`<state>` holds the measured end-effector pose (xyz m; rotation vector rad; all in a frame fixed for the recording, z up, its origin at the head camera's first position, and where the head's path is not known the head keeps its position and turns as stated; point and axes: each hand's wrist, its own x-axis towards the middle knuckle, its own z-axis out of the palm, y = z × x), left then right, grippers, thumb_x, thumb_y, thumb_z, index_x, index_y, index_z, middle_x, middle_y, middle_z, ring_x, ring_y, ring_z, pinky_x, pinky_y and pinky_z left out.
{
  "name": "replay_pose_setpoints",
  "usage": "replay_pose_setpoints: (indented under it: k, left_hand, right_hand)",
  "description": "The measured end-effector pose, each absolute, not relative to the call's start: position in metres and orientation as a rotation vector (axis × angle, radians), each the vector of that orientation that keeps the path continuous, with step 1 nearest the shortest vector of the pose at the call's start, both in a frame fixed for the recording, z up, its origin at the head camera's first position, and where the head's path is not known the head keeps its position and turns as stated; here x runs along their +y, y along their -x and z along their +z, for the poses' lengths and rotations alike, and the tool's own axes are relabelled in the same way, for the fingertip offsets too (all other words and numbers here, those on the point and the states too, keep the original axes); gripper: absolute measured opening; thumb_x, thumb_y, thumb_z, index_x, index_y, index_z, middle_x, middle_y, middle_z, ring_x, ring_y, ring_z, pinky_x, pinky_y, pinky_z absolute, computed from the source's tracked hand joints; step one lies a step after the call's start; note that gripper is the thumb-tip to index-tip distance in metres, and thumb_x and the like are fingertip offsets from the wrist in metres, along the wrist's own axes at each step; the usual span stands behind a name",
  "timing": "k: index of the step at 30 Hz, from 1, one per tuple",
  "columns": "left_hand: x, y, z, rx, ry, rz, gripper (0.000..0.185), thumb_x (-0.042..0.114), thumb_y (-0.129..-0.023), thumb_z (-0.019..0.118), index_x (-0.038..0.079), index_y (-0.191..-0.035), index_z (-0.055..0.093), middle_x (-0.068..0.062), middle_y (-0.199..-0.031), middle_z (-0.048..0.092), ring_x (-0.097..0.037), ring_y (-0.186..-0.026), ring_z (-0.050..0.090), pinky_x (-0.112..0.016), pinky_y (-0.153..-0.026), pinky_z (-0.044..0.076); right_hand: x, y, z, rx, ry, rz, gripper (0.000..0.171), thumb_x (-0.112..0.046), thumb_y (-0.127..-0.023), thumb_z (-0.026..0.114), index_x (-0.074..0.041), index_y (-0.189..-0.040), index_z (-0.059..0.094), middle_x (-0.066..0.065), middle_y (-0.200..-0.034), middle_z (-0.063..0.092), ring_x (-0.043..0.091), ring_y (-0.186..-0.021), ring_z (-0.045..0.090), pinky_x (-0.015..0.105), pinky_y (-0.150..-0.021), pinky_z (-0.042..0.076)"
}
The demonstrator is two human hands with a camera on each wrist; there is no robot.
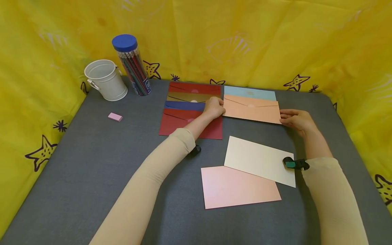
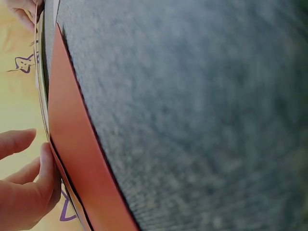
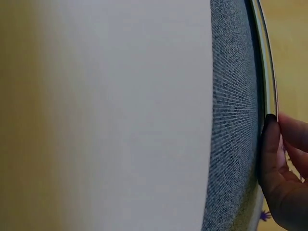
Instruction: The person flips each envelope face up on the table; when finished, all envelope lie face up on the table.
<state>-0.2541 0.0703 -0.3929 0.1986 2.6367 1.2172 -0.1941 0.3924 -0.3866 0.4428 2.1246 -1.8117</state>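
Observation:
A peach envelope (image 1: 251,108) with its flap facing up overlaps a light blue envelope (image 1: 249,92), whose top strip shows behind it. My left hand (image 1: 213,107) holds the peach envelope's left edge, its forearm crossing over the overlapped envelopes to the left. At the opposite edge, my right hand (image 1: 296,120) pinches the lower right corner between thumb and fingers; the right wrist view shows this grip (image 3: 284,163) from the side. Under the left wrist lie a dark red envelope (image 1: 171,126), a blue envelope (image 1: 183,105), a gold envelope (image 1: 180,97) and a red envelope (image 1: 183,87).
Nearer me, a cream envelope (image 1: 260,160) partly covers a pink envelope (image 1: 239,189). At the back left stand a white bucket (image 1: 110,85) and a blue-lidded tube of pencils (image 1: 133,66). A pink eraser (image 1: 115,117) lies before them. Yellow curtain (image 1: 245,41) borders the table.

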Motion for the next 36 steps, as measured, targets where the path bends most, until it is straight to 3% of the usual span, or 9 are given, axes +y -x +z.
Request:
replay_pose_setpoints:
  k: [3, 8, 13, 20, 24, 28, 32, 36]
  left_hand:
    - [0.07, 0.254, -0.393, 2.638, -0.245, 1.181, 0.02, 0.004, -0.086, 0.06, 0.001, -0.103, 0.071, -0.008, -0.102, 0.065, -0.022, -0.105, 0.054, -0.021, -0.077, 0.036]
    - [0.069, 0.255, -0.392, 2.639, -0.316, 1.138, 0.024, 0.006, -0.087, 0.058, 0.003, -0.107, 0.072, -0.009, -0.123, 0.069, -0.026, -0.121, 0.057, -0.027, -0.092, 0.044]
    - [0.068, 0.256, -0.393, 2.629, -0.339, 1.135, 0.032, 0.007, -0.088, 0.058, 0.005, -0.117, 0.071, -0.009, -0.13, 0.067, -0.027, -0.13, 0.054, -0.034, -0.107, 0.044]
    - [0.065, 0.256, -0.393, 2.609, -0.343, 1.146, 0.041, 0.008, -0.088, 0.059, 0.006, -0.129, 0.065, -0.009, -0.133, 0.066, -0.028, -0.127, 0.056, -0.033, -0.101, 0.048]
    - [0.065, 0.254, -0.391, 2.601, -0.352, 1.157, 0.042, 0.008, -0.089, 0.058, 0.005, -0.131, 0.064, -0.009, -0.13, 0.067, -0.028, -0.124, 0.057, -0.034, -0.099, 0.049]
    - [0.066, 0.251, -0.389, 2.565, -0.365, 1.221, 0.042, 0.006, -0.089, 0.057, 0.005, -0.131, 0.063, -0.011, -0.127, 0.068, -0.027, -0.12, 0.06, -0.033, -0.094, 0.051]
    - [0.068, 0.245, -0.387, 2.487, -0.435, 1.27, 0.042, 0.004, -0.088, 0.058, 0.003, -0.13, 0.063, -0.013, -0.127, 0.068, -0.026, -0.116, 0.062, -0.029, -0.087, 0.052]
    - [0.072, 0.238, -0.386, 2.419, -0.583, 1.249, 0.038, 0.005, -0.088, 0.064, 0.0, -0.126, 0.065, -0.015, -0.125, 0.068, -0.026, -0.116, 0.064, -0.028, -0.09, 0.054]
  right_hand:
    - [0.393, 0.194, -0.388, 2.128, -0.454, -1.797, 0.044, 0.005, -0.095, 0.056, -0.008, -0.137, 0.052, -0.019, -0.084, 0.07, -0.004, -0.08, 0.068, 0.012, -0.075, 0.056]
    - [0.392, 0.195, -0.387, 2.194, -0.455, -1.726, 0.05, 0.001, -0.097, 0.053, -0.006, -0.145, 0.044, -0.024, -0.085, 0.068, -0.007, -0.083, 0.067, 0.011, -0.078, 0.055]
    - [0.39, 0.193, -0.386, 2.18, -0.469, -1.777, 0.037, 0.002, -0.096, 0.053, -0.015, -0.129, 0.058, -0.022, -0.084, 0.07, -0.005, -0.081, 0.068, 0.012, -0.077, 0.055]
    - [0.39, 0.19, -0.384, 2.139, -0.452, -1.86, 0.027, 0.001, -0.094, 0.059, -0.021, -0.107, 0.068, -0.017, -0.085, 0.07, -0.001, -0.081, 0.069, 0.015, -0.075, 0.057]
    - [0.391, 0.188, -0.383, 2.227, -0.419, -1.755, 0.026, -0.006, -0.096, 0.06, -0.017, -0.119, 0.064, -0.021, -0.086, 0.068, -0.003, -0.082, 0.067, 0.014, -0.076, 0.056]
    - [0.392, 0.185, -0.381, 2.329, -0.354, -1.605, 0.045, -0.016, -0.097, 0.061, -0.006, -0.14, 0.05, -0.026, -0.091, 0.064, -0.007, -0.086, 0.065, 0.013, -0.079, 0.055]
    - [0.393, 0.181, -0.379, 2.394, -0.264, -1.474, 0.055, -0.023, -0.096, 0.064, 0.0, -0.143, 0.045, -0.029, -0.095, 0.064, -0.008, -0.089, 0.065, 0.013, -0.08, 0.055]
    - [0.393, 0.175, -0.377, 2.399, -0.15, -1.353, 0.059, -0.024, -0.096, 0.065, 0.003, -0.144, 0.043, -0.032, -0.099, 0.064, -0.009, -0.091, 0.064, 0.014, -0.08, 0.055]
